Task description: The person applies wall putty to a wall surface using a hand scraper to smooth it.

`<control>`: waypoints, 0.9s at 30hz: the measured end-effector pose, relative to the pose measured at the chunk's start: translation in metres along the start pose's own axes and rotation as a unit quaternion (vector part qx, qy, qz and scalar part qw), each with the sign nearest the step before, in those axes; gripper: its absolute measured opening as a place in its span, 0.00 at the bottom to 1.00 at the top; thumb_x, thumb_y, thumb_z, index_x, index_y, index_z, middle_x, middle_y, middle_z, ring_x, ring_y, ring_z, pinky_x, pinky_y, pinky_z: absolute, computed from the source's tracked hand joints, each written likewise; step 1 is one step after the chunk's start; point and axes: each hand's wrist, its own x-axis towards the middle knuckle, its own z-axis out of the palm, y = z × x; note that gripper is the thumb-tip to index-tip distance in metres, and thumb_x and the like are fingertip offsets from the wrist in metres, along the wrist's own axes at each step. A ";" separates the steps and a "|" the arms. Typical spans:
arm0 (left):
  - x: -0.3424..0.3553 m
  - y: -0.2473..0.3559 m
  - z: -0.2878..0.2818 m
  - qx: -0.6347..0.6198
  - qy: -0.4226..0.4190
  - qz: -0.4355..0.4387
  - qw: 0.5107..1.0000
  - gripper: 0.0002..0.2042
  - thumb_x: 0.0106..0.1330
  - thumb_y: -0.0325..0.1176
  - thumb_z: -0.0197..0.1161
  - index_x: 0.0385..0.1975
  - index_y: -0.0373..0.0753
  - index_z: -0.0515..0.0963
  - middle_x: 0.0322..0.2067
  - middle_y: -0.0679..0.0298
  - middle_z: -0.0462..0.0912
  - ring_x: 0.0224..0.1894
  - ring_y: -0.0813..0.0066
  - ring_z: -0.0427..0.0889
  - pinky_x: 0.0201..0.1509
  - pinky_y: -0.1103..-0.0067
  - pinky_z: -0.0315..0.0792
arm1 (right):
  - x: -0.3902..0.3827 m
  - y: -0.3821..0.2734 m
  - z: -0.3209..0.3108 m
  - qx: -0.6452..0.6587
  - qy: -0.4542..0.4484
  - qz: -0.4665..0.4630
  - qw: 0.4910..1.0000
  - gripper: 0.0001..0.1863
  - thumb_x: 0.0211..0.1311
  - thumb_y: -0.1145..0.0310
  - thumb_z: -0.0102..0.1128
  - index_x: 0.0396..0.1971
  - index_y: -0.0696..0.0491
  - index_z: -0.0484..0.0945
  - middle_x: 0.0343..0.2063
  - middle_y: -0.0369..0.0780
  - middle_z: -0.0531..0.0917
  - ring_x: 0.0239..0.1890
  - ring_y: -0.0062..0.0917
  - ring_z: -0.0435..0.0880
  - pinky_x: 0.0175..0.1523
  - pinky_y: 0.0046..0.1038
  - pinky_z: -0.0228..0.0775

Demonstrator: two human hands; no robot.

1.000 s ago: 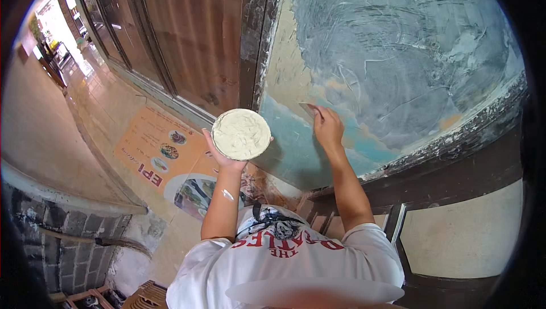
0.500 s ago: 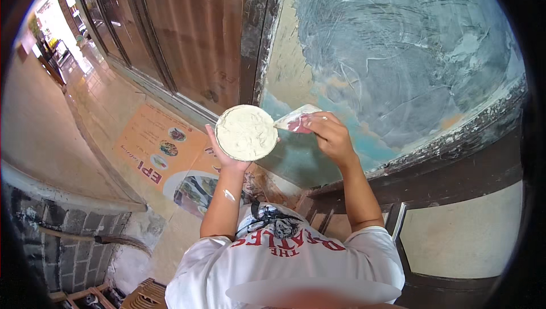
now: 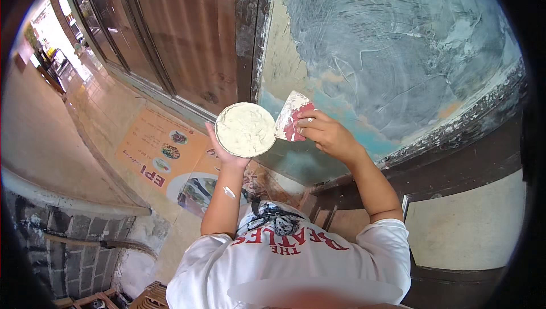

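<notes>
My left hand (image 3: pixel 226 152) holds up a round bowl (image 3: pixel 244 130) filled with cream-coloured putty, the fingers wrapped round its left side and underside. In my right hand (image 3: pixel 325 133) is a red putty scraper (image 3: pixel 297 118), pinched between thumb and fingers. White putty smears its broad blade, and its lower left corner is at the bowl's right rim; whether they touch I cannot tell. Beyond both hands stands a wall (image 3: pixel 387 47), coated grey-blue over much of its face, with beige and turquoise patches along the left and lower edges. A dab of putty marks my left forearm.
A dark-framed glass door (image 3: pixel 182 36) rises left of the wall. An orange printed banner (image 3: pixel 153 144) lies on the floor at left. A wood-framed panel (image 3: pixel 466 229) is at my right; a grey block wall (image 3: pixel 74 241) and a broom (image 3: pixel 128 245) are at lower left.
My right hand has turned the scraper, so its putty-covered face now shows and its blade points more upward. The bowl stays nearly in place. The whole view has shifted slightly.
</notes>
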 end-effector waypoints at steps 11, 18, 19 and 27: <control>0.003 -0.004 -0.005 0.005 -0.002 -0.014 1.000 0.44 0.69 0.74 0.38 0.66 0.39 0.71 0.66 0.52 0.73 0.66 0.48 0.73 0.70 0.52 0.67 | -0.005 -0.009 0.006 0.039 0.018 -0.002 0.999 0.24 0.41 0.89 0.62 0.44 0.58 0.83 0.47 0.40 0.86 0.58 0.38 0.81 0.58 0.36 0.78; 0.002 -0.008 -0.005 0.012 0.000 -0.021 1.000 0.44 0.68 0.75 0.39 0.65 0.40 0.72 0.65 0.54 0.74 0.66 0.49 0.73 0.70 0.53 0.67 | -0.009 -0.015 0.011 0.045 0.021 0.014 0.999 0.23 0.41 0.88 0.62 0.42 0.58 0.83 0.47 0.39 0.86 0.58 0.38 0.81 0.58 0.36 0.78; 0.003 -0.009 -0.005 0.016 -0.007 -0.023 1.000 0.44 0.68 0.75 0.39 0.65 0.40 0.72 0.65 0.53 0.74 0.66 0.49 0.73 0.70 0.53 0.67 | -0.009 -0.016 0.010 0.051 0.017 0.014 0.998 0.22 0.41 0.89 0.61 0.41 0.58 0.83 0.47 0.39 0.86 0.58 0.38 0.81 0.58 0.37 0.78; 0.007 -0.016 -0.009 0.018 -0.031 -0.027 0.999 0.45 0.67 0.75 0.41 0.66 0.38 0.71 0.65 0.53 0.74 0.65 0.49 0.73 0.70 0.53 0.66 | -0.015 -0.013 0.007 0.068 0.085 0.040 0.993 0.17 0.43 0.92 0.58 0.35 0.61 0.83 0.43 0.42 0.88 0.55 0.41 0.84 0.57 0.37 0.78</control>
